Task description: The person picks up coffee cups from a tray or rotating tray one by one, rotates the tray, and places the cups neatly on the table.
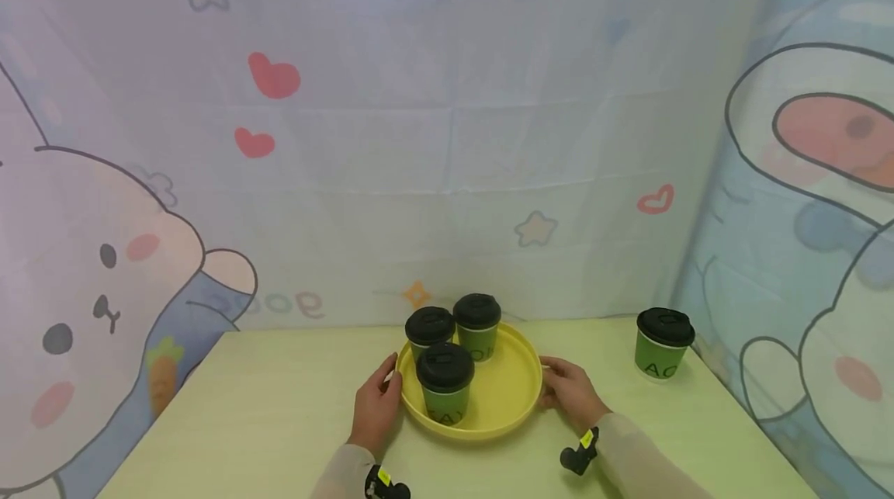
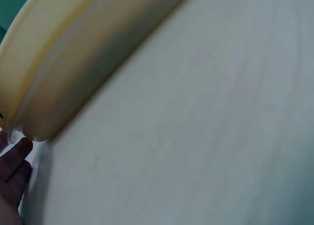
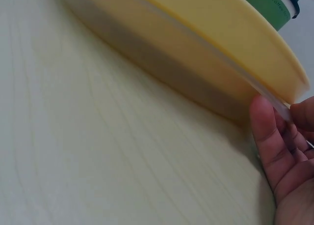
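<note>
gripping is done at opposite sides of the yellow tray [image 1: 508, 398], near the middle of the table [image 1: 244, 421]: its rim is pinched between thumb and partly curled fingers by the right hand [image 1: 574, 390], and is held likewise by the left hand [image 1: 377, 407]. if either hold were loosened, or one side raised faster, the tray could be tipped. the load is bunched leftward, where the front cup [image 1: 445, 382], the rear-left cup [image 1: 429, 325] and the rear-right cup [image 1: 478, 324] are stood upright; more weight is probably borne on the left, and by a jerk they might be toppled. the lone cup [image 1: 662, 344], well apart to the right, could be knocked only by a wide swing.

in the left wrist view, the left hand is mostly cut off. whether the tray is lifted cannot be told. the rear-left cup's lower part is hidden by the front cup, and any contents are concealed by black lids [image 1: 478, 310].
</note>
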Demonstrator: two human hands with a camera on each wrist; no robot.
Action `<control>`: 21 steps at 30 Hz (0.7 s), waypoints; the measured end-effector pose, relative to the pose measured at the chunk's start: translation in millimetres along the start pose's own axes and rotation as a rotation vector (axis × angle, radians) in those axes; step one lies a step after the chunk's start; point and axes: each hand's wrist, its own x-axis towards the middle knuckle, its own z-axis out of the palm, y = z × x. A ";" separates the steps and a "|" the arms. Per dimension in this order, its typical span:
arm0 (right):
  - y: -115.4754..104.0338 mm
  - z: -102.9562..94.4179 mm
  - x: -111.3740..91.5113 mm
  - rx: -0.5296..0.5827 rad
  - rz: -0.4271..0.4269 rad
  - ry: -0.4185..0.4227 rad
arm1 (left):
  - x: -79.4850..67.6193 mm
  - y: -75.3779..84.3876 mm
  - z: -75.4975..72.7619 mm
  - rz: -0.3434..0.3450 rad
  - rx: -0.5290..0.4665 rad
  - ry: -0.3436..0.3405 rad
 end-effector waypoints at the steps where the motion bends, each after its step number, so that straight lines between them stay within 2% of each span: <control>1: 0.8 -0.2 0.1 -0.004 -0.002 -0.002 | -0.7 1.3 -1.3 0.005 -0.006 -0.010; 6: 2.8 -2.3 0.2 -0.019 -0.017 0.006 | -3.3 12.8 -7.1 0.077 0.035 -0.015; 12: 1.5 -1.4 1.3 -0.006 -0.006 -0.002 | -4.7 31.5 -8.8 0.202 0.120 0.062; 16: 0.9 0.1 1.3 -0.007 -0.008 -0.003 | -8.6 52.4 -6.6 0.264 0.089 0.122; 21: 1.2 1.3 1.0 -0.013 -0.015 0.001 | -15.8 78.0 2.9 0.425 0.065 0.182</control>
